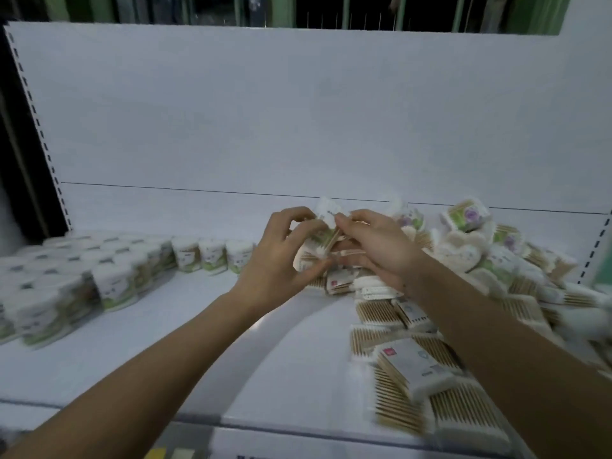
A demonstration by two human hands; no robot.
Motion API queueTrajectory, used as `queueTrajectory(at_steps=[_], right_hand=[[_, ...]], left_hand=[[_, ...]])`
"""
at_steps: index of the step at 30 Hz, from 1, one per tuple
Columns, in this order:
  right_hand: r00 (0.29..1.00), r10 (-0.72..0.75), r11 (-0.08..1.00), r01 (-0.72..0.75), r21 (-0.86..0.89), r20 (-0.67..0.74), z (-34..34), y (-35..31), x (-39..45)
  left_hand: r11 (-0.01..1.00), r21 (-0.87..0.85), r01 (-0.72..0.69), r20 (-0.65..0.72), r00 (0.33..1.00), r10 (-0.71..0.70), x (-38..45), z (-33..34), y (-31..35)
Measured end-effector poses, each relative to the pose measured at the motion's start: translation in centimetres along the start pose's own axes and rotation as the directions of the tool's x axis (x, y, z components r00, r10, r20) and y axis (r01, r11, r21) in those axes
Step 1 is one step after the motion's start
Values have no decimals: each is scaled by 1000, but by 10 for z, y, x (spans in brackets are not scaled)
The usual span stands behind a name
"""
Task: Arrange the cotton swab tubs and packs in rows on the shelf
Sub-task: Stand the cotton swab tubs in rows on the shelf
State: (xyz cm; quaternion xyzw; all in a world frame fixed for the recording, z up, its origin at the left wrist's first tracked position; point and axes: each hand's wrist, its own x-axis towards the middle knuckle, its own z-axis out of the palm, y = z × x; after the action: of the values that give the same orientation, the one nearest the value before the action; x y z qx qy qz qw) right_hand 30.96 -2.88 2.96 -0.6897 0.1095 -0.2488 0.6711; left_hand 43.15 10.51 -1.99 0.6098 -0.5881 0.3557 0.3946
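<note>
My left hand [281, 256] and right hand [374, 250] curl their fingers around one cotton swab pack [323, 238] above the shelf [198, 326], tubs [116, 283] in rows to its left, loose packs [414, 376] heaped right.

The light is dim and cool, with a bluish cast over the tall white back panel [298, 111]. A brighter patch lies on the flat white shelf board [265, 326] between the forearms, crossed by a curved grey shadow. Motion blur smears the green-and-white round tubs [66, 293] at the left and the flat packs of wooden-stemmed swabs [414, 376] at the right. Straight edges bow towards the frame's corners.
</note>
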Motion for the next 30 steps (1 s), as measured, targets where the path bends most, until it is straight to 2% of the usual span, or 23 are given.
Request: queueTrajectory(at_steps=[4, 7, 10, 13, 17, 19, 21, 24, 27, 30], right_hand=[[996, -66, 957, 79, -278, 55, 45, 13, 2], [991, -65, 949, 98, -301, 120, 82, 29, 4], [986, -48, 930, 102, -353, 158, 122, 46, 2], [979, -3, 943, 71, -325, 204, 153, 62, -3], [958, 61, 955, 26, -295, 282, 205, 87, -7], [960, 96, 953, -12, -304, 263, 225, 100, -4], [975, 101, 924, -18, -383, 197, 241, 115, 4], [993, 27, 829, 41, -558, 113, 260, 140, 12], [993, -57, 679, 117, -725, 108, 265, 156, 11], [990, -84, 651, 142, -745, 116, 263, 158, 8]], left_hand=[[950, -156, 270, 18, 962, -271, -20, -37, -13], [874, -221, 433, 94, 901, -423, -39, -67, -31], [845, -226, 485, 125, 874, -469, -70, -96, -50], [824, -203, 528, 127, 849, -513, -99, -115, -60], [799, -138, 585, 64, 811, -582, -147, -150, -76], [786, -72, 614, 31, 789, -614, -166, -164, -82], [781, 27, 624, 9, 781, -624, -175, -178, -88], [816, 223, 534, -3, 837, -547, -180, -195, -95], [830, 395, 394, 46, 893, -447, -179, -203, -103], [790, 512, 336, 72, 900, -430, -179, -202, -106]])
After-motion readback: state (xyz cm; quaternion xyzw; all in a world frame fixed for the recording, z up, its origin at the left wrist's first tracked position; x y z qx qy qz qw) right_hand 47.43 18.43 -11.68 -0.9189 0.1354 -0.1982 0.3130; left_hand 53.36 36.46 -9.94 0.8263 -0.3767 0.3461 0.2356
